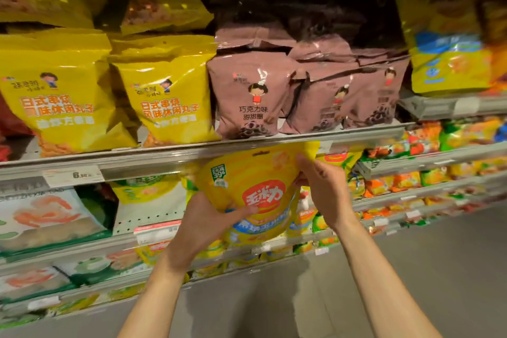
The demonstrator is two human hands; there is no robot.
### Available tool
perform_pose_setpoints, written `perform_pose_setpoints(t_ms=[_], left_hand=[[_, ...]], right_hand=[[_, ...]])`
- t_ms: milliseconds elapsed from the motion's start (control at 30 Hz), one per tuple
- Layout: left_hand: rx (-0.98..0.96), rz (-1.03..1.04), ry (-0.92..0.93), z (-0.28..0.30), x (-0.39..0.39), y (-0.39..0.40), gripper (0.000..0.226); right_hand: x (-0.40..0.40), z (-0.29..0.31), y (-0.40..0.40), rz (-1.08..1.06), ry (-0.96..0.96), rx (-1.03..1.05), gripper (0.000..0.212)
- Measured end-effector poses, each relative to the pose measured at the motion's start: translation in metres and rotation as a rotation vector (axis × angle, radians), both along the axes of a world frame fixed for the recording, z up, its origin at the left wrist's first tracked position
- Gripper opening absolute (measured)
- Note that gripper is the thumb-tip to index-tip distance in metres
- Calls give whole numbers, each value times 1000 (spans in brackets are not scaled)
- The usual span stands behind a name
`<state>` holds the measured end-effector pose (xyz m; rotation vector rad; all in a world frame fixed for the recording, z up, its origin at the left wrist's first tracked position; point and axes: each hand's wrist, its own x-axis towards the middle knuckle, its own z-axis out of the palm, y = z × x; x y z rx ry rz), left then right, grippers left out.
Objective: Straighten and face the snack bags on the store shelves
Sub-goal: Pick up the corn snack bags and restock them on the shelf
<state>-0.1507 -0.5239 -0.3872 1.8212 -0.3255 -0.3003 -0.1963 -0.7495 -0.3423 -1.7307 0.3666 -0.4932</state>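
A yellow snack bag (pixel 247 173) with a red round logo and a blue band is held upright in front of the second shelf, its top edge level with the shelf rail above. My left hand (pixel 205 222) grips its lower left corner, thumb across the front. My right hand (pixel 321 186) holds its right edge, fingers curled behind. On the shelf above stand two yellow bags (pixel 68 107) and three brown chocolate bags (pixel 247 96), faces forward, the right brown ones overlapping.
The metal shelf rail (pixel 164 162) with a price tag (pixel 72 174) runs just above the held bag. A white shrimp-print bag (pixel 46 217) stands at the left. Lower shelves (pixel 411 200) with orange and green packets run off to the right. Grey floor lies below.
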Motion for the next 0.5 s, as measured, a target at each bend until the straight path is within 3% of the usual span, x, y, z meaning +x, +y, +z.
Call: perform_pose_setpoints(t_ms=[100,200,367,500], left_hand=[[39,9,1,-6,-6,-41,46],[121,95,-14,-11,-7,-87,38],[122,190,-91,-27,-21,-164,36],[86,206,-114,-25,-34,-197,52]], right_hand=[[-3,1,-39,21,-30,-19,47],[-9,0,-86,74,-20,-50,48],[-15,-7,-166,206,13,23,35],[-18,-18,-208,378,84,46,17]])
